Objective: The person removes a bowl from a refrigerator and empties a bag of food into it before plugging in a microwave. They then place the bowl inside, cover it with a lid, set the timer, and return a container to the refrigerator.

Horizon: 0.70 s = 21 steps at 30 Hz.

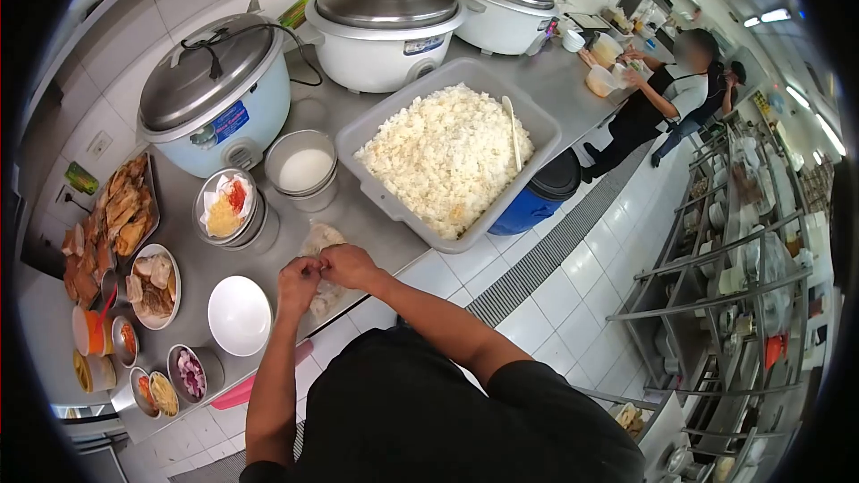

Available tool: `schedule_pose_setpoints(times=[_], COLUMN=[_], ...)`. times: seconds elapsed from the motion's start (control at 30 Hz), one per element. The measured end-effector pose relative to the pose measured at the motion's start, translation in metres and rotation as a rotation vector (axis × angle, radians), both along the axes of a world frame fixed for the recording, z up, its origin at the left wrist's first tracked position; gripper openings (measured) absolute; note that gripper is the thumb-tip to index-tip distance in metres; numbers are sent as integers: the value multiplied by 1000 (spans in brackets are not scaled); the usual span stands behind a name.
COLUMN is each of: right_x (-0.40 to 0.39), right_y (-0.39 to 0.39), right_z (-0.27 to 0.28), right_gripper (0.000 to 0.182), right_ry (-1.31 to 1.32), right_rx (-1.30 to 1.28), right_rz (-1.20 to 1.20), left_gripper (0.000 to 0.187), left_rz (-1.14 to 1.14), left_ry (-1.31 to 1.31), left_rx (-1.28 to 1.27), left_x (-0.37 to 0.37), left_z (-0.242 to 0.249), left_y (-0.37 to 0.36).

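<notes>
Close together at the counter's front edge, my left hand (297, 286) and my right hand (349, 266) pinch a clear plastic bag (322, 236) between their fingers. Pale, blurry contents show through the bag, above and below my hands; I cannot make out what they are. To the left of my left hand sits an empty white bowl (240, 316). Beyond the hands stand a metal pot with white contents (305, 168) and a metal bowl with red and yellow food (225, 206). A grey tub (369, 188) heaped with cooked rice (447, 156) and holding a white paddle (513, 132) is at the right.
Three rice cookers (386, 36) line the wall. Fried meat (125, 206), a plate of meat pieces (154, 286) and small containers, one with chopped purple onion (191, 372), are at left. A blue barrel (537, 201) stands below the tub. Two people (671, 94) are farther along the counter.
</notes>
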State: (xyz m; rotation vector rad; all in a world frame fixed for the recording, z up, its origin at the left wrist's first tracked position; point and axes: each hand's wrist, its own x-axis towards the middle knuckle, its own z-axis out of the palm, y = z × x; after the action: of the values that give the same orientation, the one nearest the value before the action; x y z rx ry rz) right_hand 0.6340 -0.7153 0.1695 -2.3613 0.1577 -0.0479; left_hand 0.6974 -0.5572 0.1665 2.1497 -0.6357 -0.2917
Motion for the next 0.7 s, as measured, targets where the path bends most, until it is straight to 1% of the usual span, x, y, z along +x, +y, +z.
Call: schedule_pose_setpoints(times=[0.03, 0.1, 0.13, 0.2, 0.23, 0.3, 0.33, 0.4, 0.43, 0.5, 0.53, 0.57, 0.63, 0.7], right_x=[1, 1, 1, 1, 0, 2, 1, -1, -3, -7, -10, -12, -16, -17], right_y=[-1, -6, -7, -12, -15, -18, -18, -15, -13, -11, -7, -5, -8, -9], right_z=[-3, -8, -5, 2, 2, 1, -1, -3, -7, -17, -21, -23, -17, 0], right_gripper=[18, 25, 25, 19, 19, 19, 19, 16, 16, 16, 16, 15, 14, 16], right_ry=[-3, 6, 6, 79, 79, 160, 158, 173, 164, 153, 159, 165, 152, -101], right_rx=[-2, 110, 108, 283, 281, 615, 613, 891, 920, 1008, 1076, 1060, 1027, 249], right_rz=[-5, -16, -18, 5, -4, -48, -59, -180, -188, -236, -266, -253, -263, -79], left_gripper=[14, 13, 13, 13, 13, 12, 12, 13, 13, 15, 15, 15, 15, 16], left_rz=[-5, -62, -64, -166, -175, -160, -171, -174, -204, -136, -149, -159, -204, -235], left_ry=[-3, 50, 51, 40, 42, -41, -40, -105, -107, -135, -162, -193, -296, -321], left_rx=[-2, 10, 8, -81, -83, -119, -122, -117, -131, -142, -154, -166, -75, -88], left_x=[1, 2, 2, 4, 3, 1, 2, 1, -3, -13, -15, -15, -16, -18], left_z=[4, 12, 13, 14, 17, 23, 20, 16, 16, 18, 14, 11, 19, 23], left_y=[-1, -1, -1, -2, -5, -12, -13, -16, -18, -19, -17, -14, -11, -14])
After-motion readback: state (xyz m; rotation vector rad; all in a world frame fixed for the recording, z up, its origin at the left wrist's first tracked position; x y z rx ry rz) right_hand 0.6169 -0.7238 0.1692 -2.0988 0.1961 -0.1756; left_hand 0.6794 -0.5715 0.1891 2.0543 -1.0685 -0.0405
